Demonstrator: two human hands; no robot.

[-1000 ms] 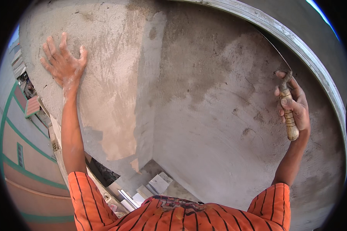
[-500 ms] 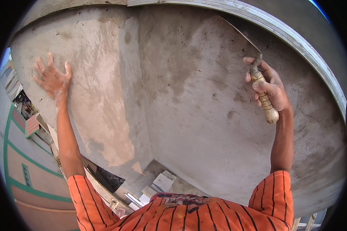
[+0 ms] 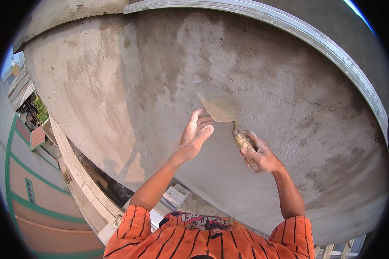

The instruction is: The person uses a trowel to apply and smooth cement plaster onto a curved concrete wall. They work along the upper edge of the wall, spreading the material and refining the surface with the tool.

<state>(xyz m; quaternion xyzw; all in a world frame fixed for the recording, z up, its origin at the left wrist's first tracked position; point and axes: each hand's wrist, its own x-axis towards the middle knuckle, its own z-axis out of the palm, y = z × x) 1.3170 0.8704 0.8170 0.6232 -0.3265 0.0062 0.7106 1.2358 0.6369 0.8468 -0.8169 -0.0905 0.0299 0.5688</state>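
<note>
My right hand (image 3: pixel 262 153) grips the ringed wooden handle of a trowel (image 3: pixel 220 106), its thumb lying along the handle. The pointed metal blade faces up and to the left, close to the plastered wall (image 3: pixel 263 95); whether it touches the wall I cannot tell. Beside the blade's lower left edge is my left hand (image 3: pixel 193 137), fingers stretched and thumb apart, holding nothing. Its fingertips are at or just behind the blade's edge, so contact is unclear. Pale dust coats both hands. The wall surface is grey with darker damp patches and a lighter area at the left.
A pale metal rail (image 3: pixel 289 26) curves along the wall's top. Below at left run wooden planks (image 3: pixel 84 181), with pale blocks (image 3: pixel 175 197) on the ground by the wall's foot. Farther left stands a building with green trim (image 3: pixel 34 211).
My left hand has left the wall at the far left and come right, beside the trowel. My right hand has brought the trowel down and left, its blade now showing broad side.
</note>
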